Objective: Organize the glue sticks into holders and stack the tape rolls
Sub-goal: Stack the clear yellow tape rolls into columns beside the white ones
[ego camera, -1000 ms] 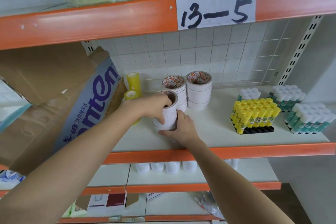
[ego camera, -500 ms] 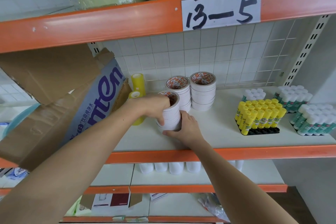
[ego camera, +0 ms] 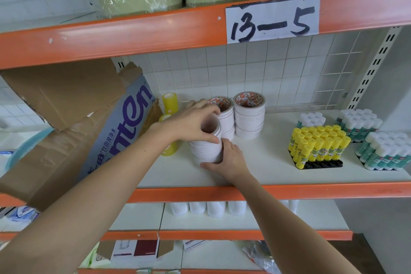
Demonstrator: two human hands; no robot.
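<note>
Landmark is the front stack of white tape rolls (ego camera: 206, 148), sitting on the white shelf (ego camera: 266, 162) near its orange front lip. Left hand (ego camera: 195, 121) is gripping the top of this stack, thumb curled down over the near rim of the top roll, fingers wrapping over the far side. Right hand (ego camera: 226, 159) is cupping the base of the stack from the right front, thumb pressing along the bottom roll, fingers curling around the lower rolls. Just behind the stack two finished tape stacks (ego camera: 249, 115) are standing side by side, the nearer one touching or almost touching it, cannot tell which. Left of the stack yellow tape rolls (ego camera: 170, 101) are standing on edge against a tilted cardboard box (ego camera: 100, 129). Well to the right of the stack yellow glue sticks (ego camera: 318, 142) are already sitting upright in a black holder (ego camera: 322, 164), with green-and-white glue sticks (ego camera: 382, 149) further right. Looks like the stack is being squared up, stacking step nearly done. Risks: rolls look slightly offset, so uneven squeeze could be shearing the column and toppling it off the lip; pushing back too hard could be knocking the rear stacks; left elbow could be bumping the box.
</note>
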